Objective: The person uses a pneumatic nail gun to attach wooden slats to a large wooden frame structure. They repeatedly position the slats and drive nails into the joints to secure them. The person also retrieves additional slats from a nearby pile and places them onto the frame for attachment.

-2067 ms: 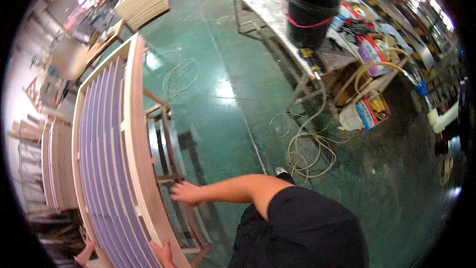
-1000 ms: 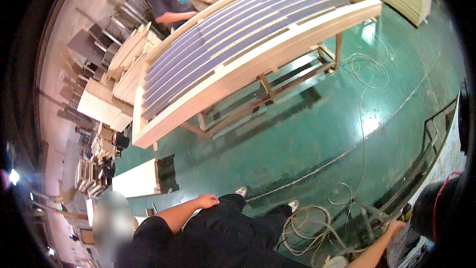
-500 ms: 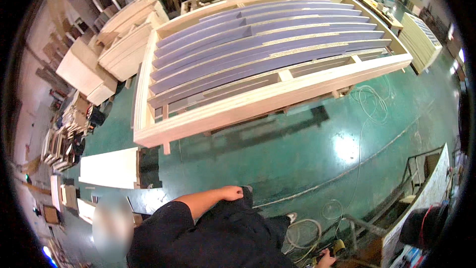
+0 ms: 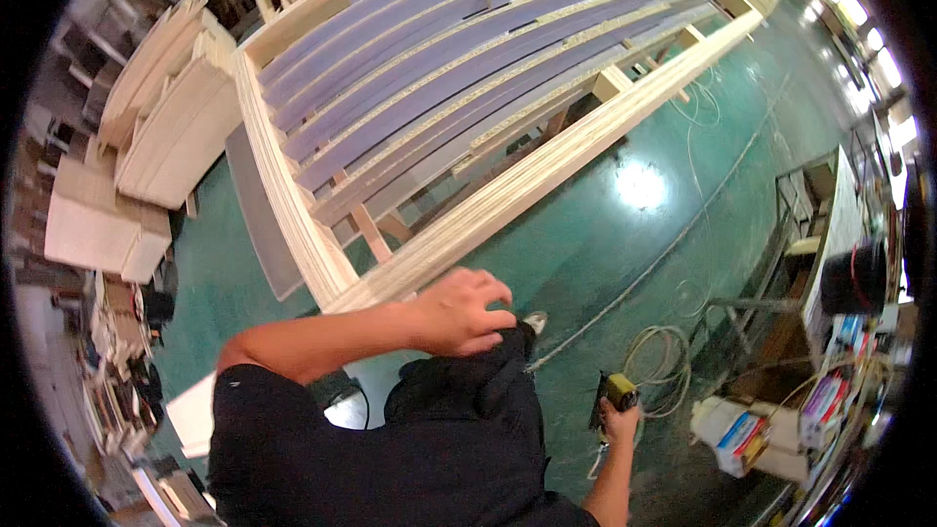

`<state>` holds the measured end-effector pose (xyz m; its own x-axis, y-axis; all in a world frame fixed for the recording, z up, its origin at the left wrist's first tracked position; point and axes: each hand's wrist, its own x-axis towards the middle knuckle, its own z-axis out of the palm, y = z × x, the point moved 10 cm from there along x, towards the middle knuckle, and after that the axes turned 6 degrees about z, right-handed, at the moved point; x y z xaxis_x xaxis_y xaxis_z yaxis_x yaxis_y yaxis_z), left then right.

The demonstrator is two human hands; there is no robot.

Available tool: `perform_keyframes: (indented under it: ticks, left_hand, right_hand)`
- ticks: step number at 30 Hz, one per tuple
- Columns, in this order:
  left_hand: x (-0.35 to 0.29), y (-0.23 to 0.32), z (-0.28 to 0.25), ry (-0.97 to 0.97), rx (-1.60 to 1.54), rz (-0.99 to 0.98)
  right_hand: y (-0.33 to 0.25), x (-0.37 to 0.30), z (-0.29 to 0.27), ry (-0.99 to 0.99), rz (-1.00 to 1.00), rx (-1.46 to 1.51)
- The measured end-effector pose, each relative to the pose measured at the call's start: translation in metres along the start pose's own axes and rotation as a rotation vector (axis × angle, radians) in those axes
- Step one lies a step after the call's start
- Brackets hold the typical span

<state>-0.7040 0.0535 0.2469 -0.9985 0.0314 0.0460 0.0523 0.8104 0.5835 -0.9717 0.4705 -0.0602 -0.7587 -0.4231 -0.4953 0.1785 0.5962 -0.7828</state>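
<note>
My left hand [image 4: 459, 312] is in front of my body, close to the near corner of a large wooden frame [image 4: 547, 190]. Its fingers are loosely bent and apart, with nothing in them. Down at my right side, my right hand [image 4: 619, 425] grips the handle of a yellow and black nail gun [image 4: 619, 390]. Inside the frame, several long grey-purple boards [image 4: 395, 141] stand on edge in rows, their pale raw edges facing up. Short wooden blocks [image 4: 613, 83] sit between the frame's near rail and the closest board.
Pale panels [image 4: 176, 132] are stacked at the left. A coiled hose [image 4: 659, 366] lies on the green floor right of the nail gun. Cardboard boxes [image 4: 732, 434] and a metal-legged bench [image 4: 830, 224] stand at the right. A white board [image 4: 193, 415] lies low at the left.
I have come closer to the frame, and my view has turned. My left hand has risen from beside my thigh and its fingers have loosened. The nail gun now shows fully.
</note>
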Motion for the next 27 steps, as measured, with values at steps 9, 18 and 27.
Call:
perform_keyframes:
  ticks: [9, 18, 27]
  left_hand:
    - [-0.153, -0.072, -0.029, -0.347, 0.4, 0.37]
    - [-0.164, -0.104, -0.03, -0.336, 0.345, 0.629]
    - [-0.184, -0.117, -0.04, -0.225, 0.156, 0.699]
  right_hand:
    - [0.098, -0.219, 0.205, 0.154, 0.34, -0.172]
    - [0.195, -0.482, 0.392, 0.304, 0.981, 0.522]
    - [-0.011, -0.46, 0.439, 0.599, 0.648, 0.797]
